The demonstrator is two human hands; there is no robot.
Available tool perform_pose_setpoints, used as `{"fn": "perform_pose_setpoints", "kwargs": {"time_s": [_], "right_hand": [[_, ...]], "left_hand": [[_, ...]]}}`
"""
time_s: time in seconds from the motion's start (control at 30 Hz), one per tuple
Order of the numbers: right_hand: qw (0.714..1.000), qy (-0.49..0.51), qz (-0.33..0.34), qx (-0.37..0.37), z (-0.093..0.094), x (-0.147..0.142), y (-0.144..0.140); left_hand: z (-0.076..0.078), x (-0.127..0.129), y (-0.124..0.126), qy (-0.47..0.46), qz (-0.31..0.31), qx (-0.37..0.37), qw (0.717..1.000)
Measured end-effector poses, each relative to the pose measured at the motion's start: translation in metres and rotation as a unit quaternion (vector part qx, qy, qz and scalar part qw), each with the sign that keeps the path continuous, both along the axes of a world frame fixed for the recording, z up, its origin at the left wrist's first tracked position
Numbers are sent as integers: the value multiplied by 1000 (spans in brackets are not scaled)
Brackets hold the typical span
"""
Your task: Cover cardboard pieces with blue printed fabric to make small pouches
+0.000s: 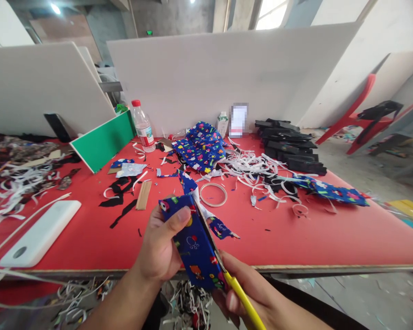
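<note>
My left hand (pixel 161 243) grips a flat strip of blue patterned fabric (pixel 192 243), its thumb pressed on the upper end. My right hand (pixel 248 284) is closed on yellow-handled scissors (pixel 239 293). The blades lie along the right edge of the fabric, and a cut-off piece with a white back (pixel 206 213) hangs beside it. Behind the hands a wooden ring (pixel 213 195) lies on the red table (pixel 278 243). Farther back is a crumpled heap of the same blue fabric (pixel 201 146).
White strip scraps (pixel 251 165) spread across the table. A stack of black pieces (pixel 289 146) stands at the back right. On the left are a bottle (pixel 144 130), a green board (pixel 105 140) and a white power bank (pixel 41 233). More blue fabric (pixel 333 190) lies at right.
</note>
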State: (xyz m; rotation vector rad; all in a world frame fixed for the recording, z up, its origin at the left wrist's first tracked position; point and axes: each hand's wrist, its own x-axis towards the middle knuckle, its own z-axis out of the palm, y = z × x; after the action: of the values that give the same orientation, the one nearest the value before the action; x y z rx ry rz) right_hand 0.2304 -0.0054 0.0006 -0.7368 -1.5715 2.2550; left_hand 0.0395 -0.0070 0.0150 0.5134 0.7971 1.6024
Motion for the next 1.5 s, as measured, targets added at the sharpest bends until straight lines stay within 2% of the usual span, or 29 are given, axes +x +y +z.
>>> {"fn": "perform_pose_setpoints", "kwargs": {"time_s": [0.17,0.27,0.5,0.67,0.73,0.93,1.03,1.17,1.37,1.5], "right_hand": [[996,-10,-23,81,4,-1,4],[994,-20,-38,105,3,-1,5],[999,-9,-16,31,-5,-1,2],[995,-45,-12,91,-1,5,6],[994,-57,1,89,1,6,7],[992,-44,-43,106,-2,2,5],[994,-26,-63,88,-7,2,1],[999,-14,-33,39,-6,2,1],[997,-67,23,13,1,10,10],[997,-71,8,23,5,9,10]], "left_hand": [[2,3,4,-14,17,7,1000],[1,4,6,-19,25,4,999],[3,5,5,-26,11,17,999],[2,5,1,-11,-39,-2,999],[1,6,0,9,-57,-15,998],[0,6,0,11,-51,-19,998],[0,7,0,7,-50,-14,999],[-3,6,1,8,-56,-12,998],[-7,5,1,13,-83,-12,996],[-6,6,1,9,-80,-21,997]]}}
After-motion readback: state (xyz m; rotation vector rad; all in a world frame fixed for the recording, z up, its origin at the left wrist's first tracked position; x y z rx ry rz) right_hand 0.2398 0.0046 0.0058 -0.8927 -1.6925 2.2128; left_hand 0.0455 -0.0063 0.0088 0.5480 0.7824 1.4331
